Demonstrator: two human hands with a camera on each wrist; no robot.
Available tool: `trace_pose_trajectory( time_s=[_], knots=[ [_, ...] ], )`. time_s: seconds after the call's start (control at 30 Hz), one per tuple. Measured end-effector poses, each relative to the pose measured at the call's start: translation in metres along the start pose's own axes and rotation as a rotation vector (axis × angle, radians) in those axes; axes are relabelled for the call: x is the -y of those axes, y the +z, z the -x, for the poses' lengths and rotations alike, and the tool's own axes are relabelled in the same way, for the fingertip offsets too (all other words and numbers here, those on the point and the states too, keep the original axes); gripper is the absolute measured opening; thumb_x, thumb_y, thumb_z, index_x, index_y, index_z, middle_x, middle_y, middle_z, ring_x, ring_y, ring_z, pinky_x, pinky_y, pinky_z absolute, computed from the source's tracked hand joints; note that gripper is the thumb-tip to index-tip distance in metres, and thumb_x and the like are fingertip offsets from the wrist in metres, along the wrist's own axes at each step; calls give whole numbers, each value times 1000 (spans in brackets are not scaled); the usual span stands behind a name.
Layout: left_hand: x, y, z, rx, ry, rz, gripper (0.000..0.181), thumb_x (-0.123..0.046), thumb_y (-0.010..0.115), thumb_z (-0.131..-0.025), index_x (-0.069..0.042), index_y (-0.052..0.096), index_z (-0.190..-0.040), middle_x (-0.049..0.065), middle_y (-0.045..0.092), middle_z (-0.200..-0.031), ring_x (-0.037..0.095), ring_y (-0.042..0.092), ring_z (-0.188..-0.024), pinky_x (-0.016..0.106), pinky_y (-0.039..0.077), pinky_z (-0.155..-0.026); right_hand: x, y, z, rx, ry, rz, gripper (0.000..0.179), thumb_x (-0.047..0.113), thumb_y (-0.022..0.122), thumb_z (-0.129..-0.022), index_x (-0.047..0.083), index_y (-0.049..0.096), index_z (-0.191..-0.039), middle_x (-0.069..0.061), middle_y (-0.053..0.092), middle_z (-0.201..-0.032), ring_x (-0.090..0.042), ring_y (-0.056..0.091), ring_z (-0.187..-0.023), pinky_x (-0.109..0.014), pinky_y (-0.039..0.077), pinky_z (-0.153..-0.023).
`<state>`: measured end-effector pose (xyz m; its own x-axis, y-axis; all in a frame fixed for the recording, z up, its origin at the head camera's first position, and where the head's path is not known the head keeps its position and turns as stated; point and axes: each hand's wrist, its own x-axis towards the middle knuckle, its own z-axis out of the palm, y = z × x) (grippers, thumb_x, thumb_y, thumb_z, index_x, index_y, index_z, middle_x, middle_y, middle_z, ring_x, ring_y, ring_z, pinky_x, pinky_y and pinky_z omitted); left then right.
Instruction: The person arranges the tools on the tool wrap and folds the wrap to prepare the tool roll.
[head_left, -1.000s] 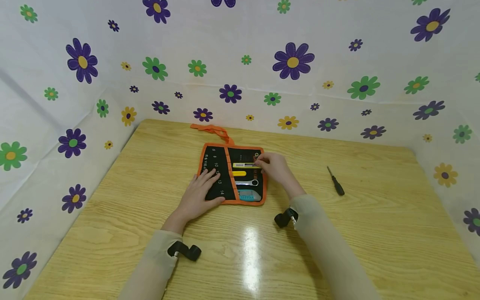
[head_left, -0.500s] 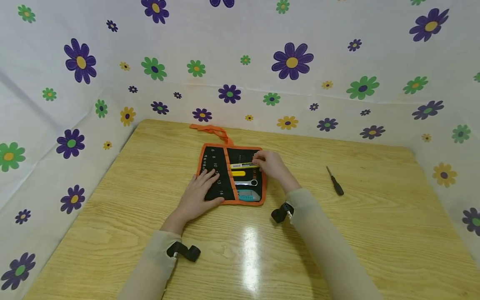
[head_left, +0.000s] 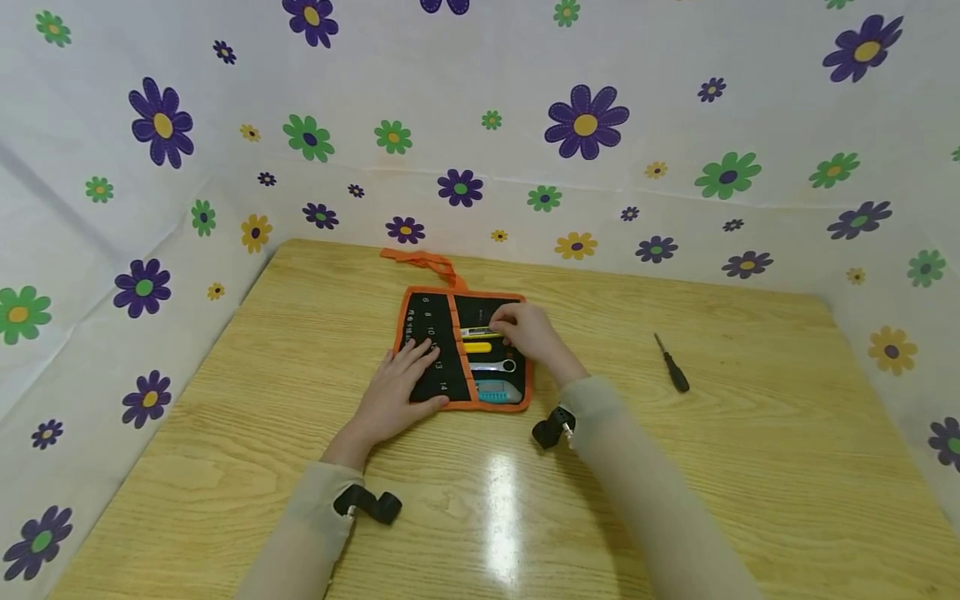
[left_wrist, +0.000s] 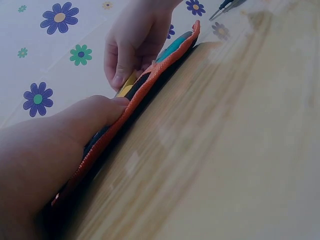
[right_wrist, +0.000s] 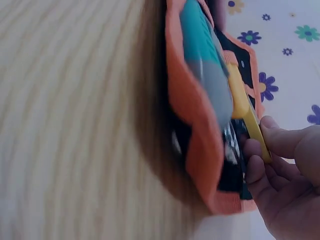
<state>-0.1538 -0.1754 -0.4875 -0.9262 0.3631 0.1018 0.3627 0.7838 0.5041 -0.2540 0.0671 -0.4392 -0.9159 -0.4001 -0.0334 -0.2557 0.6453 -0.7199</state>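
A black tool roll [head_left: 420, 304] with orange edging lies unfolded on the table. My left hand [head_left: 396, 387] rests flat on its left panel, fingers spread over the printed numbers. At the right panel, my right hand [head_left: 525, 329] pinches the outer end of a slim yellow tool with a pale label [head_left: 474, 332], whose other end sits at the pocket edge. Thumb and fingers grip that yellow tool [right_wrist: 256, 136] in the right wrist view. Below it, a yellow handle [head_left: 477, 347], a ring-ended wrench [head_left: 495, 366] and a teal utility knife [head_left: 498, 390] stick out of the pockets.
A black-handled screwdriver [head_left: 673, 371] lies on the wooden table [head_left: 750, 467] to the right. Orange tie straps [head_left: 431, 260] trail from the roll's far edge. A flower-patterned cloth [head_left: 510, 150] hangs around the back and sides.
My right hand has moved left toward the pockets with the slim yellow tool, and less of the tool shows. The left hand has stayed in place on the roll.
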Motion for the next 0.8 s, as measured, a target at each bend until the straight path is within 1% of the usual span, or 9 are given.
trace_pose_trajectory(
  time_s=[0.23, 0.4, 0.47, 0.53, 0.67, 0.8],
  knots=[
    [-1, 1, -1, -1, 2, 10, 76, -54, 60, -89, -15, 35, -150, 3, 24, -156, 25, 11, -145, 49, 3, -115, 8, 5, 2, 6, -38, 46, 14, 13, 60, -96, 4, 70, -97, -7, 68, -90, -17, 61, -68, -31, 53, -65],
    [-1, 2, -1, -4, 10, 12, 77, -54, 60, -89, -15, 35, -150, 3, 24, -156, 25, 11, -145, 49, 3, -115, 3, 2, 7, 14, -59, 90, 17, 9, 61, -94, 3, 72, -107, -10, 67, -103, -22, 62, -87, -35, 53, -77],
    [0, 2, -1, -9, 12, 11, 76, -54, 60, -89, -16, 35, -150, 3, 25, -156, 25, 11, -145, 48, 3, -115, 1, 0, 10, 21, -53, 91, 20, 5, 61, -93, 2, 70, -111, -12, 65, -109, -25, 61, -96, -37, 52, -82],
    [1, 3, -1, -14, 16, 9, 76, -53, 60, -88, -16, 35, -150, 3, 25, -156, 25, 11, -145, 48, 3, -115, -1, -2, 12, 18, -36, 83, 23, 1, 61, -92, 0, 68, -114, -14, 64, -112, -27, 61, -99, -39, 52, -84],
    [2, 3, -1, -20, 21, 0, 76, -52, 61, -88, -15, 35, -150, 4, 25, -156, 25, 11, -145, 49, 3, -115, -2, -3, 15, -14, -25, 80, 20, 1, 62, -91, 0, 68, -110, -14, 66, -108, -28, 62, -98, -39, 52, -84],
    [2, 2, 0, -19, 19, -2, 76, -52, 62, -88, -14, 35, -149, 5, 25, -156, 26, 11, -145, 49, 3, -115, -1, -1, 15, -53, -49, 86, 15, 1, 64, -91, 0, 71, -104, -14, 68, -102, -27, 63, -93, -38, 53, -81]
  ],
)
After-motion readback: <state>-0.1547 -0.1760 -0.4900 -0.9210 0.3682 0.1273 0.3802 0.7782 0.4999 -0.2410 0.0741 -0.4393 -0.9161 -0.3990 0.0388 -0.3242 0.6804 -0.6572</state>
